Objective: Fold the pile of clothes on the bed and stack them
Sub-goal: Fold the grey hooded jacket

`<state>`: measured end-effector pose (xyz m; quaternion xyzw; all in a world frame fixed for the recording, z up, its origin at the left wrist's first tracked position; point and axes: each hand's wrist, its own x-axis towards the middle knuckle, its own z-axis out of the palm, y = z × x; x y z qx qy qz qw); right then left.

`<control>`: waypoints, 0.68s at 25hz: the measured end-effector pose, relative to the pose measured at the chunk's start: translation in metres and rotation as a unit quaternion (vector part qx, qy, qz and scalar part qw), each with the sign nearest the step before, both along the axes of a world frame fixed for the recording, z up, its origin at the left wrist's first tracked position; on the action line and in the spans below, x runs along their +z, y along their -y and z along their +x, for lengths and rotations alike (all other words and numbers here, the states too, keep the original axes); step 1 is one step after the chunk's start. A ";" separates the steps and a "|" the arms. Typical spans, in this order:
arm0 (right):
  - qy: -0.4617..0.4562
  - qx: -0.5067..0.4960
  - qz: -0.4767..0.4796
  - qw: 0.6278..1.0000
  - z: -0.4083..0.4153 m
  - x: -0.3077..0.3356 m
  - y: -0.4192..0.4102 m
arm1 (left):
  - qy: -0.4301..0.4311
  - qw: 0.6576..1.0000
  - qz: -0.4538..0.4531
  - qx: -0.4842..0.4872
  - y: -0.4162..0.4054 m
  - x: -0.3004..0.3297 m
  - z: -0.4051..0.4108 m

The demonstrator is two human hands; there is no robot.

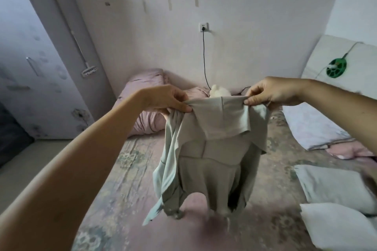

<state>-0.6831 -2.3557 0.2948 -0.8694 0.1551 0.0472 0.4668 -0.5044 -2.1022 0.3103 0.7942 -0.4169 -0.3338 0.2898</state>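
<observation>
pale walls and a patterned bed [126, 169] fill the frame, and at its centre i hold a grey-green garment [208, 149] up in the air. my left hand [163, 98] pinches its top edge at centre left, thumb and fingers curled round the cloth. my right hand [273, 92] pinches the same edge at centre right, so the fabric stretches between them. the garment hangs down from there, its top folded over toward me, its lower ends dangling above the bed at lower centre. behind it, a small white thing [219, 91] shows just above the edge. pink bedding [146, 112] lies at centre left against the wall. two folded pale pieces [334, 210] lie on the bed at lower right. a white pad [318, 108] leans at right, with a green reel [336, 67] on it. a socket [204, 26] with a black cord sits on the wall at upper centre.
</observation>
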 end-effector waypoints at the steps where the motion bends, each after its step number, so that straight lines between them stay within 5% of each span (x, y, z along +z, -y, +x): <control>1: -0.019 0.002 0.011 1.000 0.006 -0.011 0.005 | -0.012 1.000 0.010 -0.008 0.007 -0.009 0.006; 7: -0.179 0.029 0.022 0.983 0.055 -0.091 0.065 | -0.078 0.994 0.072 -0.027 0.071 -0.094 0.052; 11: -0.160 -0.032 0.078 0.983 0.095 -0.161 0.113 | 0.006 0.998 0.065 -0.005 0.132 -0.162 0.093; 17: -0.146 -0.157 0.119 0.970 0.178 -0.307 0.164 | 0.018 0.991 0.045 0.125 0.203 -0.308 0.164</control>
